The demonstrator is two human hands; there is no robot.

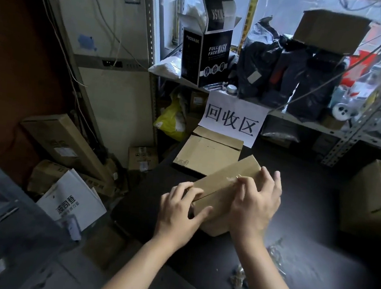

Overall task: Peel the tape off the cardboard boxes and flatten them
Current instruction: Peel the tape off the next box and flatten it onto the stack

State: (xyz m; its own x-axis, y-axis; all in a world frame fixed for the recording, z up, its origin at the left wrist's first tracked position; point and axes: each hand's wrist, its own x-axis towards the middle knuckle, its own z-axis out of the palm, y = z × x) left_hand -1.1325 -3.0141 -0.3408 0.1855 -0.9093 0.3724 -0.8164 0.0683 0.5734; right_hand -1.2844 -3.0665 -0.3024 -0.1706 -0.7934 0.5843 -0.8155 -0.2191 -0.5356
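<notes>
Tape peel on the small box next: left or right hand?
Right. The right hand has thumb and forefinger at the top seam of the small cardboard box, seemingly pinching the tape. The left hand grips the box's near end, suited to steadying it.

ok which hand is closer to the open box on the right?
Right. Right hand picks at the top of the small box, on the side facing the open box; left hand grips its opposite end, farther away.

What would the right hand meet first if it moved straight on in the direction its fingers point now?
Past the long box under the right hand, likely bare dark table, then the shelf edge below the black bags; depth is unclear.
</notes>
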